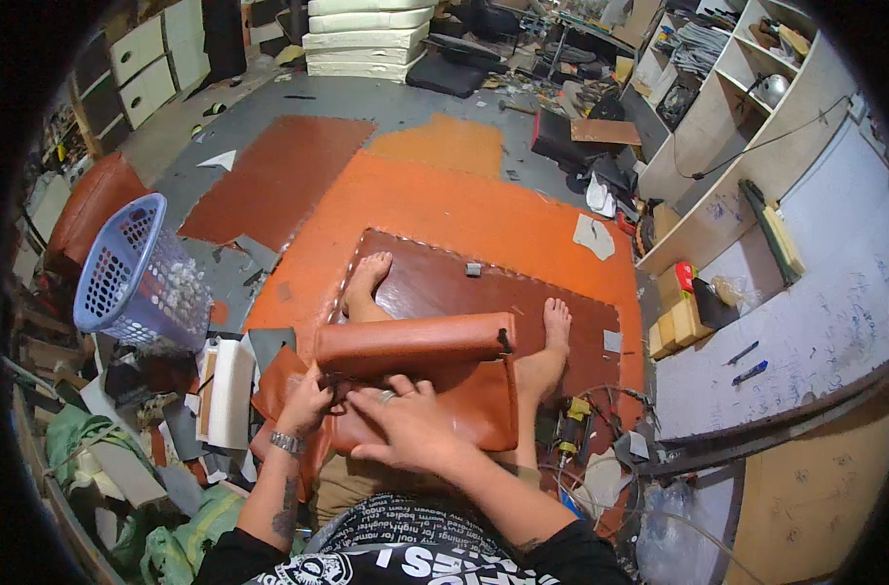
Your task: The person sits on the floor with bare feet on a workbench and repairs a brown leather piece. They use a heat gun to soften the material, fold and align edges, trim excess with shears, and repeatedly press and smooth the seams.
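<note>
Across my lap lies a brown leather cushion cover (488,405) with a padded roll (415,341) along its far side. My left hand (305,402) is closed at the near left end of the roll. A dark, looped thing (337,388) shows beside its fingertips; whether it is cord or a tool's handle I cannot tell. My right hand (405,419), with a ring on one finger, lies flat on the leather with its fingers stretched toward that loop. A small black piece (504,339) sits at the roll's right end.
A purple laundry basket (123,263) stands left, beside scraps and a white foam block (228,395). Orange sheet (444,205) and brown leather cover the floor. A yellow-and-black power tool (571,429) with cables lies right, near a white board (786,380) holding pens.
</note>
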Tool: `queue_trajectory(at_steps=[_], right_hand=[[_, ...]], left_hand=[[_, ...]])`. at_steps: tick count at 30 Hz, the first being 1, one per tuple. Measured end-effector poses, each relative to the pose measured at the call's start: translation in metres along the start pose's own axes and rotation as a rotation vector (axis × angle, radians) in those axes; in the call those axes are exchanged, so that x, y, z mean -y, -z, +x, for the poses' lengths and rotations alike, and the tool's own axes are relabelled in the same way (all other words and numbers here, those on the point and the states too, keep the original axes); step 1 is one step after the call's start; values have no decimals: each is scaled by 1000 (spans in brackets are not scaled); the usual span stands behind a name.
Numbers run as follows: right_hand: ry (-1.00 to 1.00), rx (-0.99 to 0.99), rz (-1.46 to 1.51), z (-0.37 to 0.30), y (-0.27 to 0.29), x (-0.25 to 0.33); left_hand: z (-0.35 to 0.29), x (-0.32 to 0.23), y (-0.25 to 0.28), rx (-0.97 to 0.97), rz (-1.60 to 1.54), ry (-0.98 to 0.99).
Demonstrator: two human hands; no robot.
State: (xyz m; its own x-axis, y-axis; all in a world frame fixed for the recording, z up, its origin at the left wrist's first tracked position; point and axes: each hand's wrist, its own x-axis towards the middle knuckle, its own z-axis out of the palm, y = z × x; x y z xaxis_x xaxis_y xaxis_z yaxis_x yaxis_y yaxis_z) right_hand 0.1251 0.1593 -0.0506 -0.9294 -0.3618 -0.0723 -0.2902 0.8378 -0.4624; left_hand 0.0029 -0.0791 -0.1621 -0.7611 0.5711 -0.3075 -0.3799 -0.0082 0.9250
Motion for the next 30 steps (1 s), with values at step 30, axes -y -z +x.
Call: queue_trajectory(at_steps=[30], right_hand=[[-62, -300, -27, -56, 2, -51]], left_hand=[[-51, -43, -103, -559, 264, -648]])
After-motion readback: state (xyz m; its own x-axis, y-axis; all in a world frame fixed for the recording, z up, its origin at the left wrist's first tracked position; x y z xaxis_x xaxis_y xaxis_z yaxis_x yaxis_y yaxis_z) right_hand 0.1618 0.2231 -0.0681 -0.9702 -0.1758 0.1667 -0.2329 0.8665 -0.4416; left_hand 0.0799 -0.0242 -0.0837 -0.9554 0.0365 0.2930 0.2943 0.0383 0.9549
